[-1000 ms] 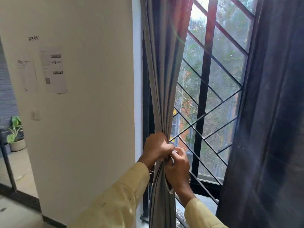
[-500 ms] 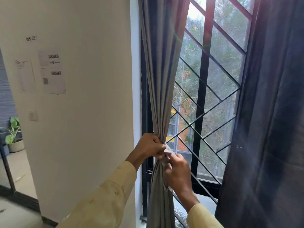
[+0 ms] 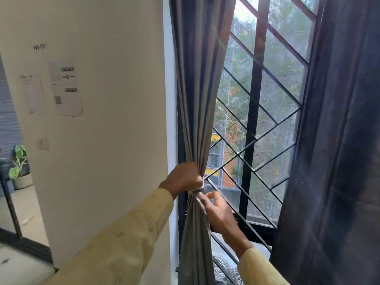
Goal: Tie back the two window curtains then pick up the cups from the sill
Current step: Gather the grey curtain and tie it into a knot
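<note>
Closest, at 7 o'clock and 5 o'clock, two yellow sleeves reach up to the window. The left hand [image 3: 185, 177] has its fingers [image 3: 196, 178] curled tight round the bunched-up left curtain [image 3: 197, 99] and the white tie [image 3: 197, 191]. The right hand [image 3: 218, 212] sits just under it at 6 o'clock, with its fingers half curled and touching the tie. I cannot tell if it really pinches the tie or only touches it.

The tie goes round the grey curtain, but I think the knot is not finished. So the first curtain is nearly done. The right curtain [image 3: 333, 140], at 3 o'clock, hangs loose and is not tied yet. The cups do not show at all. Only a small pale bit of the sill [image 3: 262, 249] peeks out at 5 o'clock. So most of the job is left.

Behind the curtains is a window with black bars [image 3: 253, 99], and green trees outside. At 9 o'clock is a white wall [image 3: 115, 120] with papers [image 3: 65, 87] stuck on it. Far off at 8 o'clock, a plant [image 3: 19, 167] stands in a pot on the floor.
</note>
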